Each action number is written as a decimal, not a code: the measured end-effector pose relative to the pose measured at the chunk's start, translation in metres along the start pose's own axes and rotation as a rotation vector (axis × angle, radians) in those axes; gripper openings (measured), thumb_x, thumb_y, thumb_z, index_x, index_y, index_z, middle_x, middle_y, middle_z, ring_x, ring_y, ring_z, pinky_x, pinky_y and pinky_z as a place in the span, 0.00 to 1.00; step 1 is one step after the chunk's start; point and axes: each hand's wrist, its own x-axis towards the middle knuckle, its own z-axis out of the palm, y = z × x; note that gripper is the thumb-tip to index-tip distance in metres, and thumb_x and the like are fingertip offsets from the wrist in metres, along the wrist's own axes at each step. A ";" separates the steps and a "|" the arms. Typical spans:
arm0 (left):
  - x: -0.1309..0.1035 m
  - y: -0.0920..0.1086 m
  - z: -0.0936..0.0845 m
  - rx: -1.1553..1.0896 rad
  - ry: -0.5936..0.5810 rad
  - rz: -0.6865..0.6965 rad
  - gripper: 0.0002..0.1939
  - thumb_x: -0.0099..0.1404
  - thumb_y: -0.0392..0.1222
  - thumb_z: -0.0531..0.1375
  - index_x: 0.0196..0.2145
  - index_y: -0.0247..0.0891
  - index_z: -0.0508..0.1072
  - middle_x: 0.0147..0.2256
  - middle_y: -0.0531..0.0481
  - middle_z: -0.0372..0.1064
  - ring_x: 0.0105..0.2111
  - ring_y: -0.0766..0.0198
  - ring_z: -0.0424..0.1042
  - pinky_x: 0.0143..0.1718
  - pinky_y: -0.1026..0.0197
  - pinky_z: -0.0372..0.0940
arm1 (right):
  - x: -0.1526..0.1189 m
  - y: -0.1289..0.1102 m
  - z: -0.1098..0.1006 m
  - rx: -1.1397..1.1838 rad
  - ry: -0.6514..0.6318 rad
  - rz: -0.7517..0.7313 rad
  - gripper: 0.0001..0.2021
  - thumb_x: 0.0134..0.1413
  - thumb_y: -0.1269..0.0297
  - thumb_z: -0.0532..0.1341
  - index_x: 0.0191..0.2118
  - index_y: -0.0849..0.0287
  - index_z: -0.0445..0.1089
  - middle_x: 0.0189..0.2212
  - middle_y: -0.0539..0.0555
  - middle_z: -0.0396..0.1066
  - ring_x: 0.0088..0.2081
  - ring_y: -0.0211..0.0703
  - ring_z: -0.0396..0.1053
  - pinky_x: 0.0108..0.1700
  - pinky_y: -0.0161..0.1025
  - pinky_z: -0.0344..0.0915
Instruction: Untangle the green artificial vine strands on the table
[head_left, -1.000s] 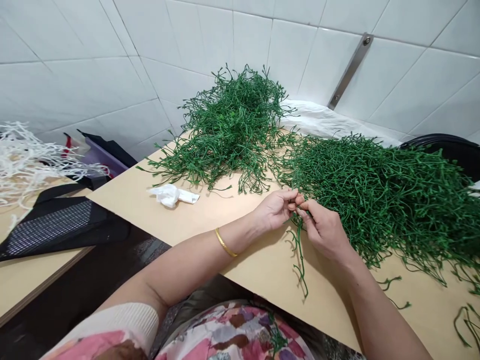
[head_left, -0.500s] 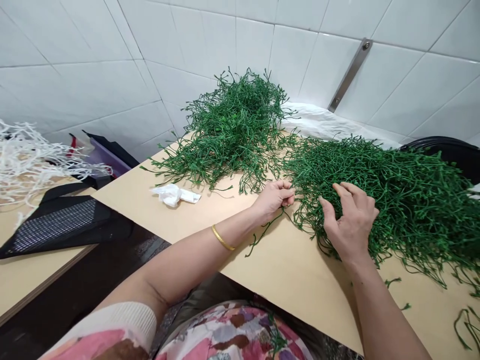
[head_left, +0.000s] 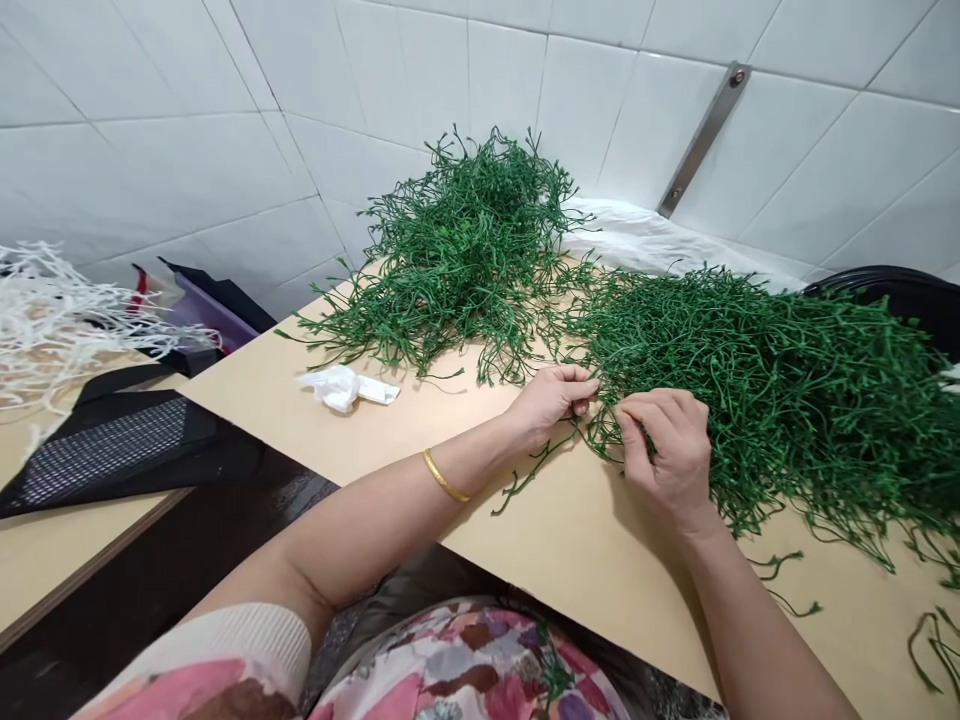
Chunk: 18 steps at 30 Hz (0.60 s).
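My left hand (head_left: 551,402) pinches a thin green plastic sprig (head_left: 531,467) that trails toward me over the tan table (head_left: 540,540). A gold bangle sits on that wrist. My right hand (head_left: 667,450) has its fingers curled into the near edge of the large loose heap of green sprigs (head_left: 757,380) on the right, gripping strands there. Both hands almost touch. A second, rounder mound of green sprigs (head_left: 465,250) lies at the back near the tiled wall.
A crumpled white wrapper (head_left: 345,388) lies left of the hands. A white bag (head_left: 652,245) lies behind the heaps. A black mesh bag (head_left: 112,450) and white plastic sprigs (head_left: 52,320) rest on the left table. A dark chair back (head_left: 900,295) stands right. Stray sprigs (head_left: 930,650) lie bottom right.
My right hand let go of the sprig, reached open onto the right heap, then drew back and curled its fingers into the heap's edge. My left hand kept hold of the sprig.
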 end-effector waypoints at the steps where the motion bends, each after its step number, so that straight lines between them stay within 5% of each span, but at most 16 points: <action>1: -0.001 0.000 0.000 -0.007 -0.025 -0.013 0.09 0.51 0.33 0.61 0.20 0.33 0.61 0.17 0.56 0.59 0.16 0.77 0.56 0.20 0.71 0.52 | -0.001 0.001 0.001 -0.002 -0.014 0.021 0.03 0.52 0.71 0.57 0.32 0.58 0.67 0.30 0.52 0.72 0.35 0.42 0.64 0.41 0.42 0.57; 6: -0.003 0.000 0.000 -0.042 -0.116 -0.044 0.09 0.48 0.33 0.63 0.20 0.32 0.64 0.17 0.56 0.59 0.16 0.76 0.57 0.21 0.70 0.54 | -0.003 0.006 0.005 -0.019 -0.105 0.135 0.09 0.55 0.69 0.54 0.41 0.59 0.67 0.34 0.54 0.71 0.38 0.44 0.63 0.40 0.42 0.56; 15: -0.003 0.004 -0.001 -0.035 -0.143 -0.043 0.08 0.48 0.32 0.63 0.21 0.31 0.65 0.18 0.55 0.61 0.17 0.77 0.59 0.21 0.70 0.55 | 0.001 0.006 0.001 0.005 -0.253 0.135 0.09 0.56 0.64 0.53 0.41 0.58 0.66 0.34 0.53 0.68 0.37 0.43 0.62 0.41 0.42 0.54; 18: -0.002 0.002 -0.001 -0.039 -0.134 -0.022 0.08 0.49 0.33 0.63 0.22 0.32 0.65 0.19 0.56 0.60 0.17 0.77 0.59 0.22 0.71 0.55 | 0.001 0.007 0.001 0.009 -0.318 0.161 0.09 0.54 0.59 0.55 0.35 0.59 0.67 0.33 0.54 0.65 0.37 0.43 0.61 0.40 0.41 0.54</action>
